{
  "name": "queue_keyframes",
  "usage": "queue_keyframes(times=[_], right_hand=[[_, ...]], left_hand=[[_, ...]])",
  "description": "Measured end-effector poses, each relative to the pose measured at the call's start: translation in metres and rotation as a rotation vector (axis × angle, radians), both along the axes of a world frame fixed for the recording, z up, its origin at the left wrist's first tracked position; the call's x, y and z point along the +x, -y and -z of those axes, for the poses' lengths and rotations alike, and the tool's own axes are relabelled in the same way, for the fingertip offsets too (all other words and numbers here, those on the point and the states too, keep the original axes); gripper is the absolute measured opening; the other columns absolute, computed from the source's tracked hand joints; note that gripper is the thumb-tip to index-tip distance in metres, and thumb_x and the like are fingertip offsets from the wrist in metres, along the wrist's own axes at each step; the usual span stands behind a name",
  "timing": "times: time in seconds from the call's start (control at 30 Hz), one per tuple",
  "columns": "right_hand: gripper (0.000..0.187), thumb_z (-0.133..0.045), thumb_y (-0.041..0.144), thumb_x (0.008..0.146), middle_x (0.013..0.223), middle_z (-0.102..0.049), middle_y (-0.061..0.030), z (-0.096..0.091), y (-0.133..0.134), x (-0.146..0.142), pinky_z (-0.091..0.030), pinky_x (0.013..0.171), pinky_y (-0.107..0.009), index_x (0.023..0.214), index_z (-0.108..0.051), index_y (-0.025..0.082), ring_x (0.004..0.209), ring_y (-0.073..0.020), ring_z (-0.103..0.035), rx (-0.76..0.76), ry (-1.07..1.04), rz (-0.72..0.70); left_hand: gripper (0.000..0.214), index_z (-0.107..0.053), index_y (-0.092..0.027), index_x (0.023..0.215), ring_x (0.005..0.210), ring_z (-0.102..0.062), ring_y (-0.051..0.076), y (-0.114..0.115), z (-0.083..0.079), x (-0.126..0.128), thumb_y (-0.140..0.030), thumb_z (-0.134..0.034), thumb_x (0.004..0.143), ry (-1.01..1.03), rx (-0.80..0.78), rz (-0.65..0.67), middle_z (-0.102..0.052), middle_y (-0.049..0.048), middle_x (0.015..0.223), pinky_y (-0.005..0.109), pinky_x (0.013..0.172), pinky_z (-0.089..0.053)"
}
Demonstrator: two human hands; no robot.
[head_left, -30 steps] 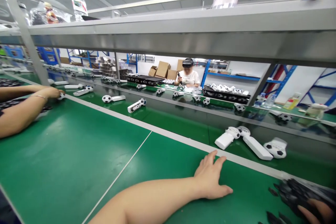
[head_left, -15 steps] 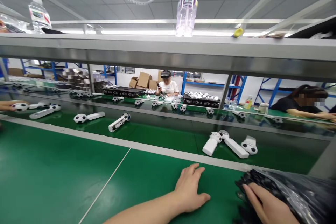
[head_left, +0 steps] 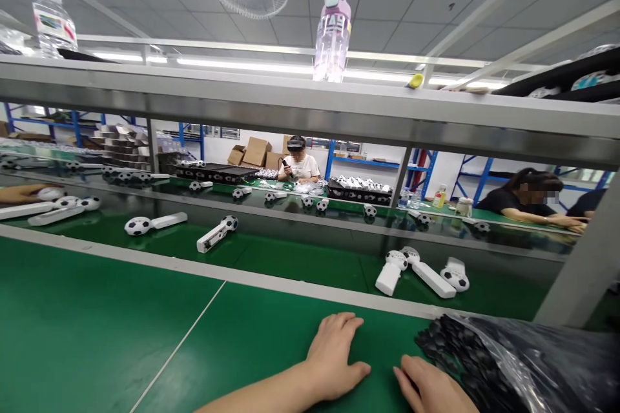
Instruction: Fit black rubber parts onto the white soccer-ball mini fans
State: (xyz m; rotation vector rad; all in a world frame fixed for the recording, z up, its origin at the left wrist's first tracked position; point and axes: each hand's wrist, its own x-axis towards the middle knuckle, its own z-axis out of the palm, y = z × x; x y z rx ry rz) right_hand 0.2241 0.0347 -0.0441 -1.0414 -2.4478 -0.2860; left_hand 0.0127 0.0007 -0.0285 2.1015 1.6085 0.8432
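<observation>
My left hand (head_left: pixel 334 356) lies flat and open on the green work table (head_left: pixel 97 310), palm down, holding nothing. My right hand (head_left: pixel 431 387) rests beside it at the bottom edge, fingers together and extended toward the left hand; it touches the near edge of a clear plastic bag of small black parts (head_left: pixel 498 361). Just beyond the table's grey edge, on the conveyor belt (head_left: pixel 290 258), lie three white handheld devices with football-patterned heads (head_left: pixel 416 268).
More football devices (head_left: pixel 216 233) lie further left on the belt, where another person's hand (head_left: pixel 22 193) reaches in. A steel shelf (head_left: pixel 310 106) overhead carries a purple bottle (head_left: pixel 332 35) and a water bottle (head_left: pixel 52 20). Other workers sit across the line. A steel post (head_left: pixel 581 271) stands at right.
The view swung right and up. My right hand came off the bag of black parts and moved left toward my left hand, which stayed flat on the table.
</observation>
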Motion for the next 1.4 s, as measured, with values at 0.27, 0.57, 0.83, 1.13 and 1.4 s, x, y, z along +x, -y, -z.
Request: queue_keyframes(times=[0.27,0.57,0.83,1.13,1.4], right_hand=[[0.022,-0.036,0.022,0.087,0.058,-0.053,0.0015,-0.005,0.015,-0.015,-0.035,0.046,-0.025,0.067,-0.045,0.022,0.051,-0.0142,-0.056,0.079,0.099,-0.041],[0.025,-0.035,0.024,0.088,0.057,-0.053,0.0011,-0.006,0.009,-0.013,-0.035,0.046,-0.026,0.065,-0.045,0.022,0.05,-0.015,-0.056,0.084,0.053,0.082],[0.024,-0.034,0.023,0.088,0.057,-0.054,0.001,-0.002,0.007,-0.014,-0.036,0.047,-0.025,0.067,-0.045,0.022,0.052,-0.0148,-0.057,0.181,0.027,0.007],[0.023,-0.034,0.023,0.089,0.061,-0.055,-0.0002,-0.007,0.02,-0.021,-0.033,0.052,-0.025,0.069,-0.045,0.021,0.057,-0.0149,-0.056,0.083,0.044,0.074],[0.03,-0.034,0.03,0.089,0.06,-0.042,0.0019,-0.031,0.031,-0.023,-0.03,0.056,-0.024,0.062,-0.036,0.019,0.056,-0.0112,-0.043,-0.28,-0.33,0.028]], left_hand=[[0.063,-0.042,-0.023,0.124,0.115,-0.039,0.025,-0.001,0.0,0.0,-0.036,-0.062,0.066,-0.032,0.047,0.016,-0.045,0.0052,0.127,0.04,0.101,-0.029],[0.058,-0.044,-0.023,0.122,0.112,-0.04,0.025,-0.001,-0.001,0.001,-0.037,-0.061,0.068,-0.038,0.045,0.031,-0.049,0.0045,0.123,0.041,0.1,-0.031],[0.058,-0.045,-0.024,0.121,0.111,-0.041,0.025,-0.001,0.0,0.0,-0.037,-0.062,0.067,-0.03,0.063,0.037,-0.05,0.004,0.121,0.04,0.099,-0.031],[0.055,-0.047,-0.023,0.119,0.109,-0.044,0.024,-0.001,-0.001,0.0,-0.037,-0.063,0.068,-0.097,0.111,0.019,-0.053,0.0034,0.118,0.038,0.097,-0.034],[0.052,-0.044,-0.022,0.121,0.111,-0.043,0.023,-0.004,0.002,0.0,-0.035,-0.058,0.073,-0.155,0.116,0.05,-0.052,0.0045,0.119,0.038,0.098,-0.033]])
